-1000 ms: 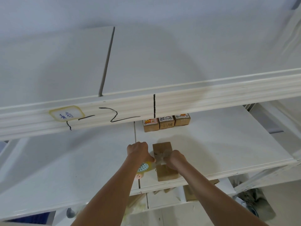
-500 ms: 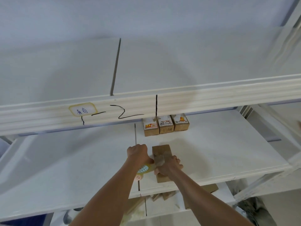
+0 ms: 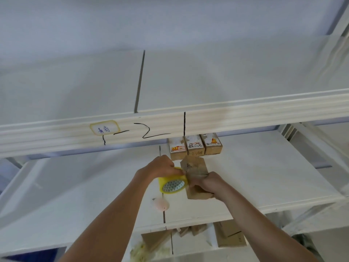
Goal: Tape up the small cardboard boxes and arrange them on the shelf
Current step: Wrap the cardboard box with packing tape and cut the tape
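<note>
1. The left hand (image 3: 160, 168) curls over the top of a yellow tape roll (image 3: 172, 183), gripping it; the roll's open end, with a honeycomb-patterned core, faces the camera.
2. The right hand (image 3: 208, 183) is clamped on a brown cardboard box (image 3: 194, 167), fingers folded round its near part, with its knuckles just beside the roll.
3. The two hands are close together, almost touching. A strip of clear tape (image 3: 194, 173) runs from the roll across the top of the box between them.
4. The box lies on the white shelf (image 3: 264, 176) under the right hand, and its far end reaches out beyond both hands. Whether its flaps are fully sealed cannot be told.
5. Just beyond the hands, three small boxes (image 3: 194, 147) stand in a row at the back of the same shelf, side by side and touching, each with a printed label on its face. What they hold cannot be seen.
6. Nearer than the left hand, a pale pink, rounded object (image 3: 160, 204) lies on the shelf by a seam between boards; what it is cannot be told.
7. Above the hands a white beam (image 3: 245, 114) crosses the view, with a yellow-edged sticker (image 3: 104, 127) and black marker lines on it.
8. Below the forearms, a lower shelf (image 3: 188, 244) holds loose cardboard pieces (image 3: 229, 236) and some pale shredded material (image 3: 145, 251).
</note>
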The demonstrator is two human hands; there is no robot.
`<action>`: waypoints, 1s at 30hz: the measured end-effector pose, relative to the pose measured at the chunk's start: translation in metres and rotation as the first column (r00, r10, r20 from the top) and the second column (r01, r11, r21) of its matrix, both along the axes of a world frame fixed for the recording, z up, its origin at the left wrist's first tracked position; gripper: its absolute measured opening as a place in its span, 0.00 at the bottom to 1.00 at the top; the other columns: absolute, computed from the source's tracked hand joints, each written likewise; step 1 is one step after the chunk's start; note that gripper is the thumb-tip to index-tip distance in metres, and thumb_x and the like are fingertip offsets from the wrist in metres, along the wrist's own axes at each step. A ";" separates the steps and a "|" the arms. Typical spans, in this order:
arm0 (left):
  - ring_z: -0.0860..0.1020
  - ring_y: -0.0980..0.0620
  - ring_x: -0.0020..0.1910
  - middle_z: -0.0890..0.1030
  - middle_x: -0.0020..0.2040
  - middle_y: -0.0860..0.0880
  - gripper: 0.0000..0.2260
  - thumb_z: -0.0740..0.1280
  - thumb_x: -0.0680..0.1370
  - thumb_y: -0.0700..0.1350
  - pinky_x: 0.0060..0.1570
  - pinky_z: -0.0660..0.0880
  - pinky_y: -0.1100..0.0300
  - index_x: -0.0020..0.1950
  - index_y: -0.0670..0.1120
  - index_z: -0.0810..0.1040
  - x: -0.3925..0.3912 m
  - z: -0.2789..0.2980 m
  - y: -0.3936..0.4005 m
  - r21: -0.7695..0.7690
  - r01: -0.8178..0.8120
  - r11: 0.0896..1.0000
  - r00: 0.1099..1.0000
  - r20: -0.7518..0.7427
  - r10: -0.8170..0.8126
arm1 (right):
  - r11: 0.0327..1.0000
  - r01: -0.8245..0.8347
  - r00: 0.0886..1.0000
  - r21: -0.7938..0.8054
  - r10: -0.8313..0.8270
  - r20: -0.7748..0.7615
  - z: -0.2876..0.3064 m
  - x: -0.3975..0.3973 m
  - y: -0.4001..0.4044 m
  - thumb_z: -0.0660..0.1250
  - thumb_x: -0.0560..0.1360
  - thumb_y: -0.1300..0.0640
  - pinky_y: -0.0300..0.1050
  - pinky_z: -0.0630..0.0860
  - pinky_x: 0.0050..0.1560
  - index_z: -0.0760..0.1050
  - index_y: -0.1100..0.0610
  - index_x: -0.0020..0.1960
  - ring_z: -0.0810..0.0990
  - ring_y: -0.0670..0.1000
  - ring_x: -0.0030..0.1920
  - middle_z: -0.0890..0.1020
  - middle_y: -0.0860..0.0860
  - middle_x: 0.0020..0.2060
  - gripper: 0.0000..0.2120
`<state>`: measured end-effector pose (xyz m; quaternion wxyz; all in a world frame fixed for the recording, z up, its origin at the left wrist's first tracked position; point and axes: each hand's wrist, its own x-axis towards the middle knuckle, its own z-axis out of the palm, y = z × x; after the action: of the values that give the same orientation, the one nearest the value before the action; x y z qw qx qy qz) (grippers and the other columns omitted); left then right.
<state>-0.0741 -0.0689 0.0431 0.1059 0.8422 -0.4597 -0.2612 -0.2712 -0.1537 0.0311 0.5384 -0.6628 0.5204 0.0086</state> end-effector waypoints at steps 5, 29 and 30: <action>0.72 0.57 0.28 0.72 0.27 0.54 0.24 0.72 0.69 0.70 0.28 0.65 0.64 0.29 0.51 0.74 0.002 0.000 0.010 -0.027 -0.015 1.000 0.999 -0.038 0.014 | 0.997 -0.058 0.998 0.050 0.058 -0.005 0.008 -0.005 -0.003 0.82 0.59 0.49 0.41 0.78 0.35 0.80 0.56 0.53 0.84 0.52 0.45 0.85 0.53 0.47 0.26; 0.79 0.55 0.42 0.81 0.43 0.53 0.24 0.68 0.71 0.72 0.39 0.75 0.63 0.47 0.51 0.81 0.007 -0.022 0.015 0.039 -0.089 0.995 0.991 -0.094 0.093 | 0.989 -0.065 0.998 0.136 0.062 0.026 0.016 -0.012 -0.020 0.80 0.65 0.54 0.53 0.84 0.51 0.77 0.60 0.57 0.85 0.55 0.50 0.84 0.57 0.51 0.24; 0.79 0.56 0.41 0.80 0.42 0.54 0.25 0.68 0.72 0.71 0.37 0.73 0.64 0.49 0.50 0.81 0.006 -0.021 0.015 0.042 -0.089 0.995 0.993 -0.069 0.092 | 0.989 -0.067 0.998 0.133 0.065 0.022 0.015 -0.011 -0.020 0.80 0.65 0.54 0.52 0.84 0.51 0.77 0.60 0.58 0.85 0.55 0.50 0.84 0.57 0.52 0.25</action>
<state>-0.0683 -0.0542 0.0216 0.1174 0.8542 -0.4119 -0.2948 -0.2827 -0.1736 0.0463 0.5855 -0.6422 0.4917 0.0552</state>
